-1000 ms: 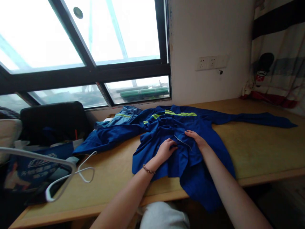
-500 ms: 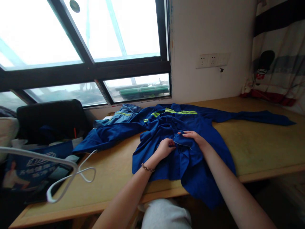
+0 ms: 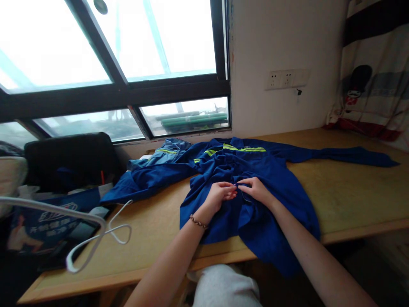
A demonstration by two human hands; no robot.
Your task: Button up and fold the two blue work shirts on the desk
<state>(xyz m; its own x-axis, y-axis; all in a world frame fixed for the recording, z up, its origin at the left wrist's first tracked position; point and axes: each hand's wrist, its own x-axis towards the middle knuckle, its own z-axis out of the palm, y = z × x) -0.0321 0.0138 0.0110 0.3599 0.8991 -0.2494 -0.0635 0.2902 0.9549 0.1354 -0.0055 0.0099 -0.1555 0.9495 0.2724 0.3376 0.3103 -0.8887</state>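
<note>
A blue work jacket (image 3: 270, 177) with yellow-green reflective stripes lies spread on the wooden table, both sleeves stretched outward and its lower hem hanging over the front edge. My left hand (image 3: 220, 192), with a beaded bracelet at the wrist, pinches the jacket's front near its middle. Right beside it, my right hand (image 3: 254, 189) also pinches the front, so the fingertips of both hands nearly meet. Whatever small part of the fabric or fastening sits between the fingertips is too small to make out. Bunched folds run around both hands.
The wooden table (image 3: 153, 230) stands under a window. A lighter blue garment (image 3: 172, 150) lies at the back. At left are a black bag (image 3: 70, 160), a printed blue bag (image 3: 54, 226) and a white cable (image 3: 96, 238). Wall sockets (image 3: 284, 79) and a curtain (image 3: 380, 81) are at right.
My right hand has let the lifted front flap down and come in toward my left hand. My fingertips now meet at the jacket's front; the view has shifted slightly.
</note>
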